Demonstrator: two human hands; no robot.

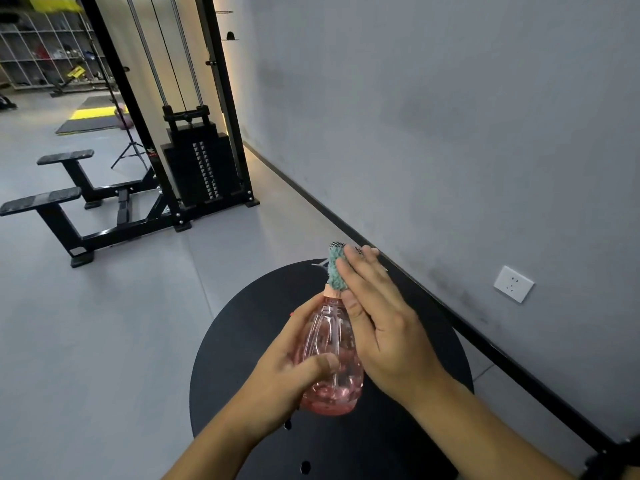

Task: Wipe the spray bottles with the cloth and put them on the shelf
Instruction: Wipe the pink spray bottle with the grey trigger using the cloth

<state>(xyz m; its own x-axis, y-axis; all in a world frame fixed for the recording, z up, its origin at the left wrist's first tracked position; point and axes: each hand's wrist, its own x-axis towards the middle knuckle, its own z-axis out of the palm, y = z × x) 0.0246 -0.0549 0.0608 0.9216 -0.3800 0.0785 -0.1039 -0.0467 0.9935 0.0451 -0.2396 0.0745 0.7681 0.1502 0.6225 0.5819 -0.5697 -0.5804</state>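
Observation:
A clear pink spray bottle (330,362) is held tilted over a round black table (242,341). My left hand (291,362) grips the bottle's body, thumb across its front. My right hand (377,323) lies with straight fingers against the bottle's right side and presses a teal cloth (335,270) onto the bottle's top. The cloth covers the spray head, so only a pink collar shows beneath it. No shelf for the bottles is in view close by.
A grey wall with a white socket (513,284) and a black skirting board runs along the right. A black cable weight machine (197,161) with long floor legs stands to the left on the grey floor. Storage cubbies (45,46) sit far back left.

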